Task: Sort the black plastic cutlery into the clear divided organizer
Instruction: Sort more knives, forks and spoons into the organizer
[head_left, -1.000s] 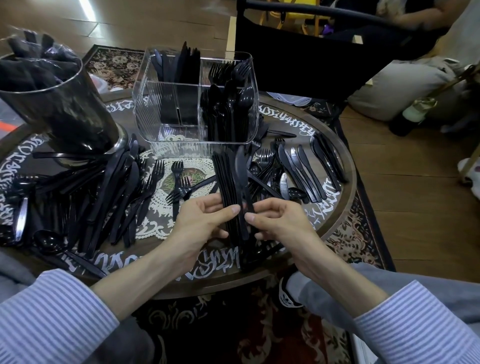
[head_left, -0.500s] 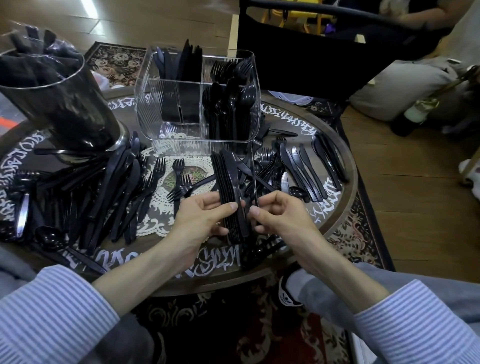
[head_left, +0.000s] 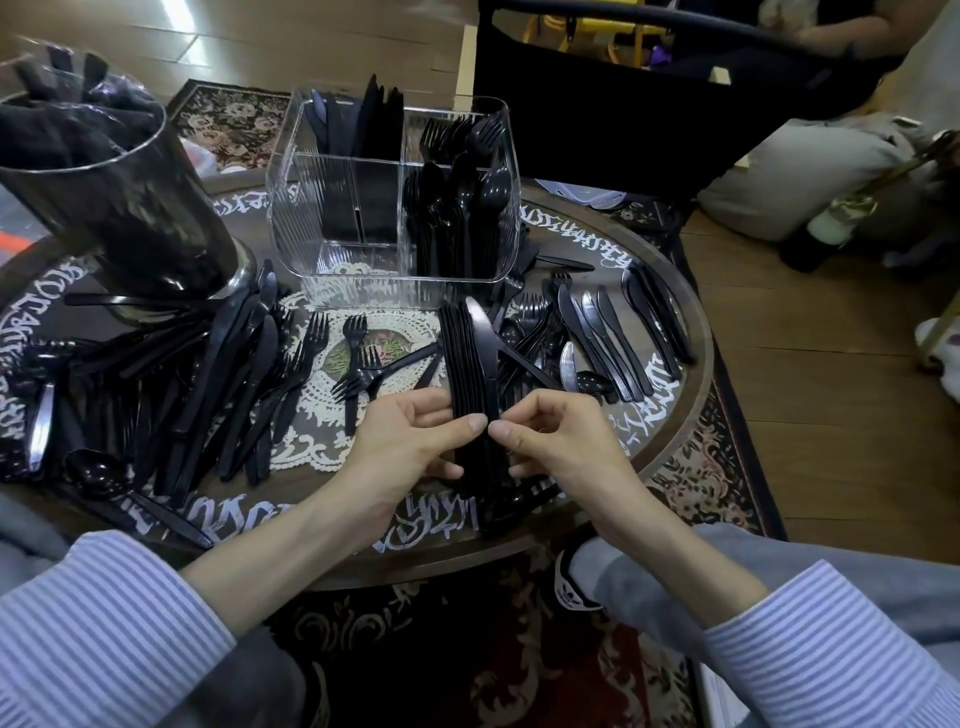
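Observation:
A stack of black plastic knives (head_left: 470, 358) stands on edge between my hands, blades pointing away toward the clear divided organizer (head_left: 332, 260). My left hand (head_left: 410, 441) grips the stack from the left, thumb laid across it. My right hand (head_left: 550, 441) pinches the handles from the right, its thumb tip meeting the left thumb. The organizer holds knives at the back left and forks and spoons on the right; its front left compartment looks bare. Loose knives (head_left: 608, 338), forks (head_left: 356, 358) and spoons lie scattered on the round table (head_left: 691, 374).
A dark tumbler (head_left: 114, 208) stuffed with black items stands at the left, with a heap of cutlery (head_left: 208, 389) at its foot. A black chair back (head_left: 597, 119) and a seated person's legs are beyond the table. Patterned rug lies below.
Both hands have kept hold of the knife stack and squared it up. The knife that stood skewed on top now lies flush with the others, and the thumbs have come together.

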